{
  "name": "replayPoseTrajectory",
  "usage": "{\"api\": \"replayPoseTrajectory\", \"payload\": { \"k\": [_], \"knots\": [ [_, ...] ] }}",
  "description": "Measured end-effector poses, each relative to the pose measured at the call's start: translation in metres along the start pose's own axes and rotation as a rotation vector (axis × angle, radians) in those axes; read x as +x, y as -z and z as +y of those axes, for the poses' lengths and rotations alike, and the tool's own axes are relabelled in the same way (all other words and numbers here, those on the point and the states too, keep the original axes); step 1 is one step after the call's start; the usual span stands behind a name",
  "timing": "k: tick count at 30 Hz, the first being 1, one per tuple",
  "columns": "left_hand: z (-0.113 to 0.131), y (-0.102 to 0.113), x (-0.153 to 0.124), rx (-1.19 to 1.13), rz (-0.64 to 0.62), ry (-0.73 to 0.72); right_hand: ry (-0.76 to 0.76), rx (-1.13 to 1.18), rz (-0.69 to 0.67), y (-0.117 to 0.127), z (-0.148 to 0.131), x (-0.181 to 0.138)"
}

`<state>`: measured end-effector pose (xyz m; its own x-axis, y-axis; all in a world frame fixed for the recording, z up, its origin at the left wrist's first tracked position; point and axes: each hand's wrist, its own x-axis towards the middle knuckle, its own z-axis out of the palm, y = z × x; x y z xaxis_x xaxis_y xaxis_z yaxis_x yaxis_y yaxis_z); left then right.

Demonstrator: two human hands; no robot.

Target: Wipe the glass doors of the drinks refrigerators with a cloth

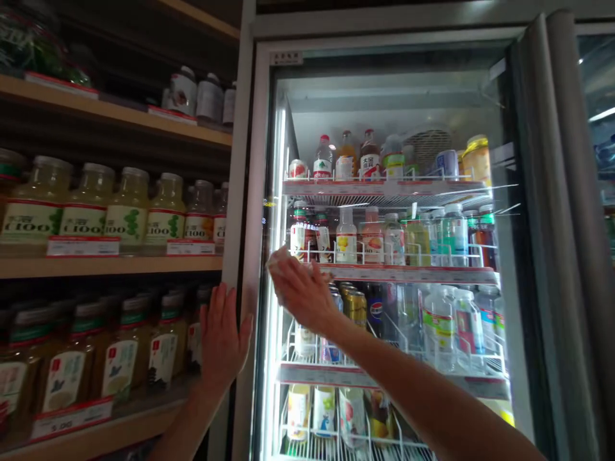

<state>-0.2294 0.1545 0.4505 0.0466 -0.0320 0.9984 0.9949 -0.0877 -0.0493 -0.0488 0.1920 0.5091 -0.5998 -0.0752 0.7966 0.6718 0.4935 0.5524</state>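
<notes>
Wiping the glass (418, 109) of the fridge (384, 25) looks to be the step in hand. My right hand (300, 294) lies flat against it, fingers pressed together and stretched up and to the left, with a pale wad (275, 264) trapped under the fingertips (cloth or paper, I cannot tell which). The wad sits near the pane's left edge, just right of the white frame (246, 192). Behind that hand, through the glass, stand cans (356, 306). Above it is a row of bottles (372, 234) on a wire shelf (432, 275), and below my forearm there are more bottles. My left hand (221, 336) rests on the frame, down and to the left of the right one. Its palm is flat, its fingers point up and are slightly spread, and it holds nothing. Left of it run wooden shelves (110, 266) of jars (120, 211).

I judge the job barely along: the wad is at the left edge, and faint streaks show far to the right of my hand, up by the top shelf. The next move calls for even pressure through the flat fingers so the wad does not slip out. It also calls for a stroke running away from the frame across the pane, with the left hand braced so the door does not rock.
</notes>
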Motion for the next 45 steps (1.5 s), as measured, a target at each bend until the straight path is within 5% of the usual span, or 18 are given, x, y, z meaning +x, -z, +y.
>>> {"api": "replayPoseTrajectory", "payload": {
  "k": [2,7,12,15,17,21,27,32,37,42,45],
  "knots": [
    [0.000,0.000,0.004,-0.003,0.006,-0.009,-0.146,-0.026,0.027,0.002,0.009,0.015],
    [0.012,-0.009,0.027,-0.058,0.037,-0.011,0.090,-0.048,0.009,0.008,0.037,0.035],
    [0.035,-0.023,0.062,-0.148,0.085,-0.056,-0.263,-0.194,0.117,0.031,0.082,0.037],
    [0.053,-0.030,0.082,-0.195,0.114,-0.091,-0.033,-0.215,0.057,0.042,0.101,0.011],
    [0.065,-0.035,0.096,-0.216,0.117,-0.117,-0.015,-0.239,0.035,0.049,0.117,-0.009],
    [0.091,-0.047,0.124,-0.241,0.111,-0.135,-0.542,-0.351,0.197,0.065,0.153,-0.031],
    [0.134,-0.069,0.148,-0.274,0.055,-0.102,-0.351,-0.355,0.081,0.086,0.185,-0.061],
    [0.143,-0.076,0.146,-0.247,0.057,-0.091,-0.888,-0.413,0.286,0.103,0.217,-0.087],
    [0.143,-0.074,0.146,-0.251,0.069,-0.084,-0.580,-0.376,0.135,0.106,0.222,-0.111],
    [0.144,-0.073,0.147,-0.236,0.056,-0.084,-0.953,-0.416,0.324,0.115,0.250,-0.099],
    [0.142,-0.074,0.146,-0.218,0.035,-0.086,-0.596,-0.381,0.182,0.110,0.240,-0.086]
  ]
}}
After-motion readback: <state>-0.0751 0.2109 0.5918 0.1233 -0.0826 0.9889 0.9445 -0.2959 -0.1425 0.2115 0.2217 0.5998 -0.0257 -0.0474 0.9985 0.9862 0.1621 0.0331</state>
